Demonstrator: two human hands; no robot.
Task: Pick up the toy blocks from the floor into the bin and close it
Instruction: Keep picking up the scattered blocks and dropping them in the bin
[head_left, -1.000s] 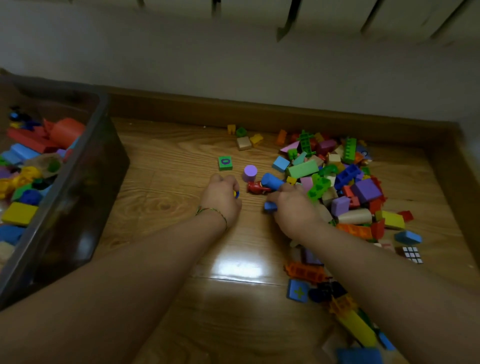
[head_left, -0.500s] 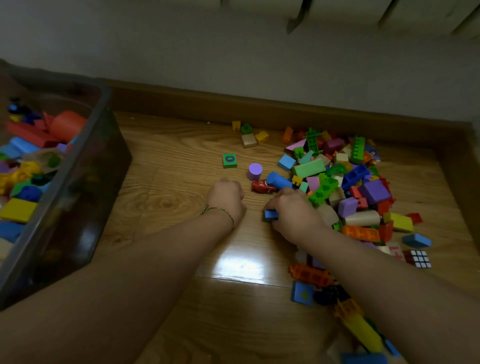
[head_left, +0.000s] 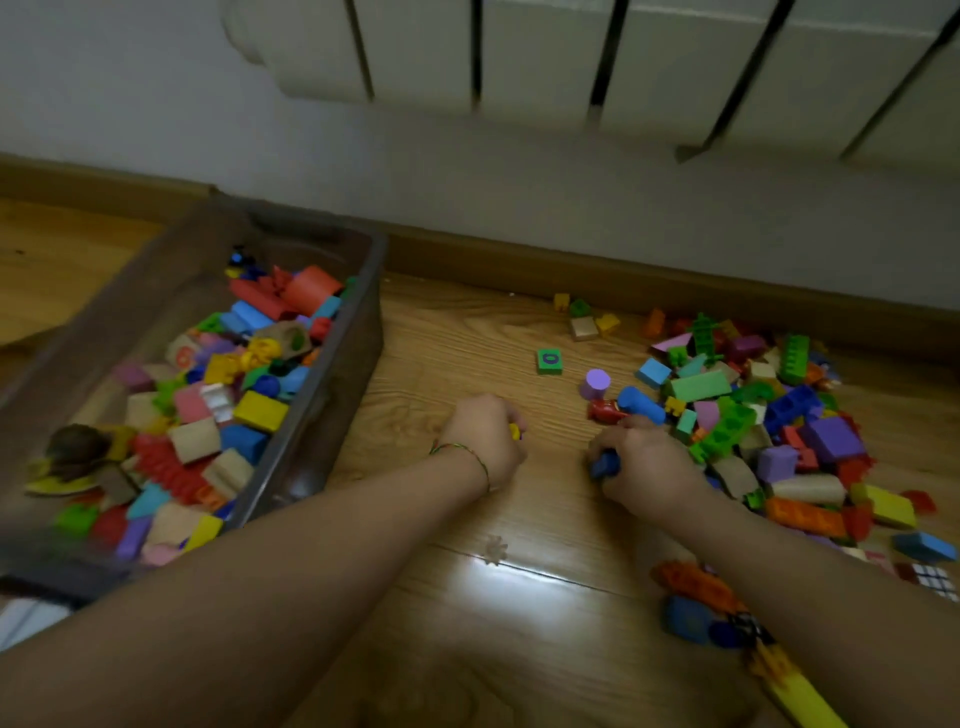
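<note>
A clear bin (head_left: 358, 332) stands at the left, holding several coloured toy blocks. A pile of blocks (head_left: 753, 410) lies on the wooden floor at the right. My left hand (head_left: 485, 436) sits curled on the floor between bin and pile, and a small yellow piece (head_left: 514, 431) shows in its fingers. My right hand (head_left: 644, 467) rests at the pile's near left edge, gripping a blue block (head_left: 605, 463). A red toy car (head_left: 605, 410), a blue cylinder (head_left: 641, 404) and a purple cylinder (head_left: 596, 383) lie just beyond the right hand.
A green number tile (head_left: 549, 360) lies alone on the floor. More blocks (head_left: 696, 597) lie under my right forearm, and a small cube puzzle (head_left: 935, 579) lies at the far right. A baseboard (head_left: 623, 280) and radiator (head_left: 571, 57) line the wall behind.
The view has swung left and up, bringing more of the bin and the radiator into sight. Both hands stay curled on the floor in about the same places.
</note>
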